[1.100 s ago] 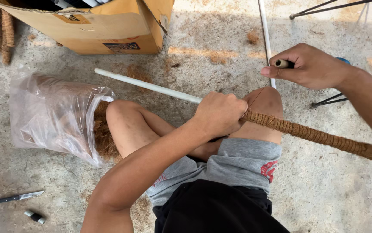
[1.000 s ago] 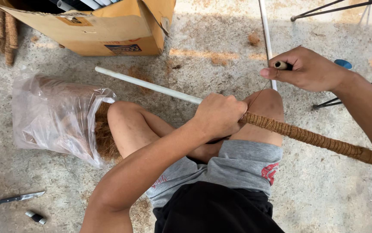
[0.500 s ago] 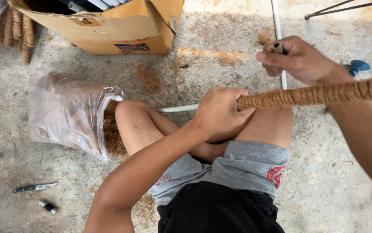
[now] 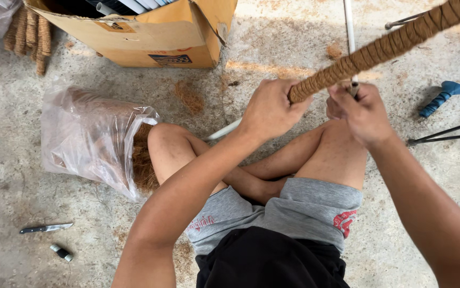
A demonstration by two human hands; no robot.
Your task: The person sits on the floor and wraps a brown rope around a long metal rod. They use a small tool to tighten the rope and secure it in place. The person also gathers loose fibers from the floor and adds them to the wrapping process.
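Note:
I sit cross-legged on a concrete floor. My left hand (image 4: 268, 109) grips a white pipe at the end of its brown coir-rope wrapping (image 4: 384, 47), which rises toward the upper right corner. The bare white end of the pipe (image 4: 223, 130) pokes out below that hand toward my knee. My right hand (image 4: 362, 112) is closed beside the left, just right of the wrapped end, and a small dark object sticks up from its fingers; I cannot tell what it is.
A clear plastic bag of brown coir fibre (image 4: 99, 138) lies by my left knee. A cardboard box (image 4: 150, 29) holding pipes stands at the top, with wrapped poles (image 4: 30, 34) beside it. A knife (image 4: 46, 229) and a small lighter (image 4: 61, 252) lie lower left. A blue-handled tool (image 4: 442, 97) lies on the right.
The wrapped pole has swung up from pointing lower right to pointing upper right. My right hand has come down from the far pipe to beside my left hand.

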